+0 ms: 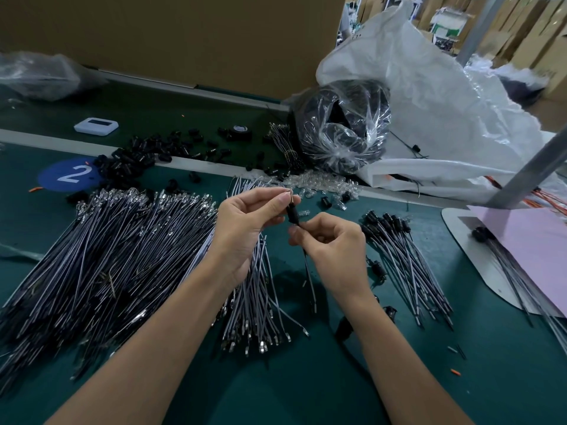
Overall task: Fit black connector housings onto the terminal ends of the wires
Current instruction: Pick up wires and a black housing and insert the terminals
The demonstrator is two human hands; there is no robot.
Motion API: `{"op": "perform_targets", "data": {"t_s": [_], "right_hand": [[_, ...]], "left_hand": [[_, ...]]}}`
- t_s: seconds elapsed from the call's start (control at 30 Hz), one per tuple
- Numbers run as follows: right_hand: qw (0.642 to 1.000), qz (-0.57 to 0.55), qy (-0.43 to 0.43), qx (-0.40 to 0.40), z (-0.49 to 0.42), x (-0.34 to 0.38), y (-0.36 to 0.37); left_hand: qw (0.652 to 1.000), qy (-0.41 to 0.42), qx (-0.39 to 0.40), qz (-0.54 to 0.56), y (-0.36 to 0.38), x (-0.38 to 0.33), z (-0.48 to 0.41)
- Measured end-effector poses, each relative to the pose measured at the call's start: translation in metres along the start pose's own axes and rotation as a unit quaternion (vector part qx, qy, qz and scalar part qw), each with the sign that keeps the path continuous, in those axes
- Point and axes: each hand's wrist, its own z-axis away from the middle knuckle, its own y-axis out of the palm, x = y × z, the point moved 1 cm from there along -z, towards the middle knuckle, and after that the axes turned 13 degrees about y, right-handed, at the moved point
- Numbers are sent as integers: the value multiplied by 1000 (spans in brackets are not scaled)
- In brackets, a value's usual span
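above the green mat (460,378), we hold one wire (310,271) in the air with a black connector housing (293,212) threaded on it. our left hand (245,222) pinches its terminal end at the housing's top; our right hand (334,246) pinches the wire just below. we judge seating is in hand: next, draw the terminal home, then lay it with the finished wires (405,253).

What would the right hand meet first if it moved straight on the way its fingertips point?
Probably the left hand, close ahead of it; the black housing sits just above that line, though depth is unclear.
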Motion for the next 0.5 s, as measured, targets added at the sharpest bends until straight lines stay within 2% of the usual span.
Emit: {"op": "perform_targets", "data": {"t_s": [0.33,0.5], "right_hand": [[1000,-13,7,23,0,0,0],[998,-35,17,41,0,1,-1]], "left_hand": [[999,6,9,-43,-2,0,0],[998,12,-11,-55,-1,-1,1]]}}
